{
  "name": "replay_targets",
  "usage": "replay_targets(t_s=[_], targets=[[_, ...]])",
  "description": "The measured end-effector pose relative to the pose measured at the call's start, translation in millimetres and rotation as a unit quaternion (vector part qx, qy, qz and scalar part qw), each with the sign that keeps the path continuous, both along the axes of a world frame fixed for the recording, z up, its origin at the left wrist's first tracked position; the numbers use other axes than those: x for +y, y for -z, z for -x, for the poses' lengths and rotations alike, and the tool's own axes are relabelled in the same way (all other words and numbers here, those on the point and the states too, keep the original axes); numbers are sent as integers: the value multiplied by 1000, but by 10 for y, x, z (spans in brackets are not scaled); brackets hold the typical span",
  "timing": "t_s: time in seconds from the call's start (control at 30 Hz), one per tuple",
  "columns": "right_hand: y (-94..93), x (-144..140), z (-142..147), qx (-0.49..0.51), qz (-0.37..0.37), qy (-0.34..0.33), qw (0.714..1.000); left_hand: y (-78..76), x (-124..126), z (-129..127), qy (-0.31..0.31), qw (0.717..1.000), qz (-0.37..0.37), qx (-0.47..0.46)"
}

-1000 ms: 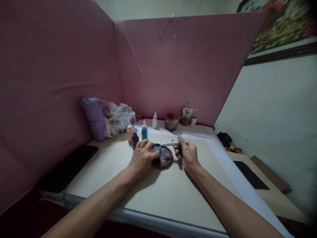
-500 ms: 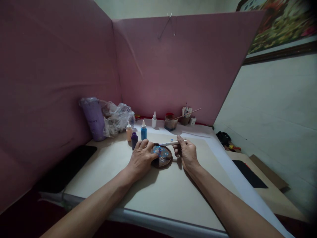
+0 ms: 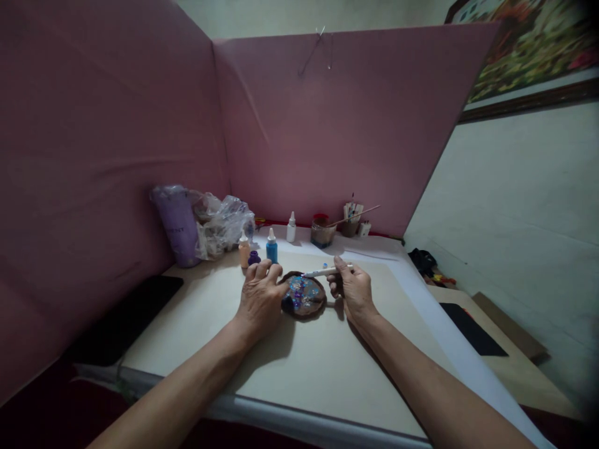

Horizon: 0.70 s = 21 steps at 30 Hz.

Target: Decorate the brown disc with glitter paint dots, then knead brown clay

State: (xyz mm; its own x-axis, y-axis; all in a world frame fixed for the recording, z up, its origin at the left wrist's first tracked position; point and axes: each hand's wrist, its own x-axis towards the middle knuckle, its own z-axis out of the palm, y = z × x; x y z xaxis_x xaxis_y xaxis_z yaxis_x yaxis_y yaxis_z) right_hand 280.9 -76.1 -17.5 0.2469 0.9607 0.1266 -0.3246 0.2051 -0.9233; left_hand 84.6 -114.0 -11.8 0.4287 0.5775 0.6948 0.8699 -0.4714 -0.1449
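A pale surface [image 3: 346,374] spreads beneath everything, giving both arms room. The left hand [image 3: 259,299] bends its fingers at the disc's left edge, probably to steady it; whether they grip or merely press, I cannot tell. The dark disc [image 3: 309,305] lies flat between the hands, speckled face upward and exposed. A blue bottle [image 3: 272,251], a peach bottle [image 3: 244,253] and a purple bottle [image 3: 254,258] stand beyond, seemingly handy yet clear. The right hand's [image 3: 356,290] fingers pinch a white pen [image 3: 326,271], slanting its tip toward the far rim.
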Motion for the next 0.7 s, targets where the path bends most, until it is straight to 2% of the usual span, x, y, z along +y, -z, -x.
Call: replay_targets(t_s=[0.17, 0.27, 0.5, 0.7], targets=[[-17, -17, 8, -17, -6, -8, 1000, -2, -6, 13, 17, 999, -10, -40], [-23, -28, 11, -16, -2, -12, 1000, 12, 6, 13, 43, 998, -5, -40], [-37, -46, 24, 5, 7, -23, 1000, 8, -18, -17, 48, 998, 7, -38], [-49, -44, 22, 18, 13, -25, 999, 9, 4, -39, 44, 985, 63, -152]])
